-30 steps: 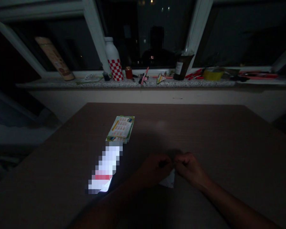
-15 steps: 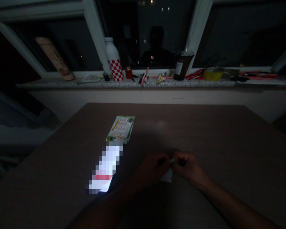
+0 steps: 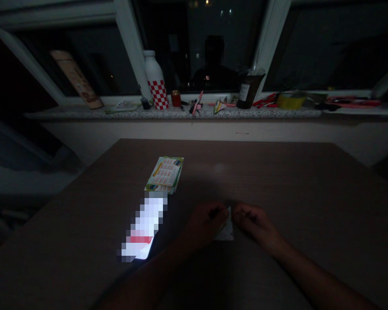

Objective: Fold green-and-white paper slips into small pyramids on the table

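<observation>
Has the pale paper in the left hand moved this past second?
Yes: the pale paper now shows its near edge higher in view, closer to the far edge of the table.

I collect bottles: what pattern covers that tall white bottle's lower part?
Red-and-white checks, on the tall white bottle, seen in the head view.

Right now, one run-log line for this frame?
left hand: holding small paper | right hand: by paper's edge, contact unclear | left of hands: glowing device, printed cards beyond it | scene: dim
</observation>
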{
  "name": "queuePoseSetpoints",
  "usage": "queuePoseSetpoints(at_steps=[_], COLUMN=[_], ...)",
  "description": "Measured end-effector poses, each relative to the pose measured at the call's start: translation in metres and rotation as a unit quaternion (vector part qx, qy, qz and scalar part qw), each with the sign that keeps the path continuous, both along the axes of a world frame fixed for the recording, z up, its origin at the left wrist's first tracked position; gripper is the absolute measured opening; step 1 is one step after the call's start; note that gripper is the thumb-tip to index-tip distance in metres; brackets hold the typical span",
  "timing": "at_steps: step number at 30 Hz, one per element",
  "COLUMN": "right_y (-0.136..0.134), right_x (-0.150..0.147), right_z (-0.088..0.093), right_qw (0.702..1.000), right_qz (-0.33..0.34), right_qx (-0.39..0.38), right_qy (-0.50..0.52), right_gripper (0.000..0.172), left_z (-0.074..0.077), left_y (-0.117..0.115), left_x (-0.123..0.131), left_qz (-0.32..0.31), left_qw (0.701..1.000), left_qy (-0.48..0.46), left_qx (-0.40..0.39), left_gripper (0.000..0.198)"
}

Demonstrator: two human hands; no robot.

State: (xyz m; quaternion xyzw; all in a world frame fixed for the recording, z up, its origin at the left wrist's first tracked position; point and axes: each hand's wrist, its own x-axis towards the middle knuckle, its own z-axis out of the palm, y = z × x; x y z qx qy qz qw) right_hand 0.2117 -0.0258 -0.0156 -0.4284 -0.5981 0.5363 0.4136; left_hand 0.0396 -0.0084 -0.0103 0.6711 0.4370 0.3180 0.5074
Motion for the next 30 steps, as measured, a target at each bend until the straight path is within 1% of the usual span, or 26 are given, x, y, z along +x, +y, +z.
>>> queuePoseSetpoints(at_steps=[3, 5, 10, 14, 17, 22, 24, 27, 30], right_y=[0.000, 0.000, -0.001, -0.001, -0.001, 0.002, 0.004, 0.005, 0.005], right_x=[-0.001, -0.001, 0.001, 0.001, 0.001, 0.010, 0.014, 0.019, 0.020], right_z=[-0.001, -0.004, -0.009, -0.006, -0.002, -0.001, -0.002, -0.002, 0.001], right_qw=[1.000, 0.999, 0.999, 0.999, 0.998, 0.992, 0.990, 0.993, 0.997], right_qz=[-0.024, -0.030, -0.011, -0.001, -0.029, -0.119, -0.134, -0.116, -0.063], right_qx=[0.013, 0.020, 0.014, 0.011, 0.020, 0.018, 0.021, 0.026, 0.029], right_qy=[-0.013, -0.026, -0.049, -0.050, -0.053, -0.030, -0.024, -0.022, -0.035], right_gripper=[0.031, 0.032, 0.030, 0.030, 0.029, 0.029, 0.028, 0.032, 0.036], left_z=[0.000, -0.001, -0.003, -0.005, -0.003, 0.006, 0.008, 0.007, 0.006], left_y=[0.000, -0.001, -0.001, -0.002, -0.003, 0.000, 0.002, 0.003, 0.003], left_x=[0.000, 0.000, -0.001, 0.001, 0.001, -0.006, -0.009, -0.011, -0.011], left_qz=[-0.015, -0.023, -0.065, -0.090, -0.089, -0.069, -0.062, -0.059, -0.059], left_qw=[1.000, 1.000, 0.997, 0.994, 0.993, 0.996, 0.996, 0.996, 0.996], left_qy=[0.004, 0.006, 0.009, -0.001, -0.007, 0.032, 0.046, 0.055, 0.061], left_qx=[-0.008, -0.008, -0.030, -0.063, -0.080, -0.048, -0.044, -0.038, -0.043], left_gripper=[0.022, 0.021, 0.024, 0.027, 0.029, 0.029, 0.028, 0.028, 0.027])
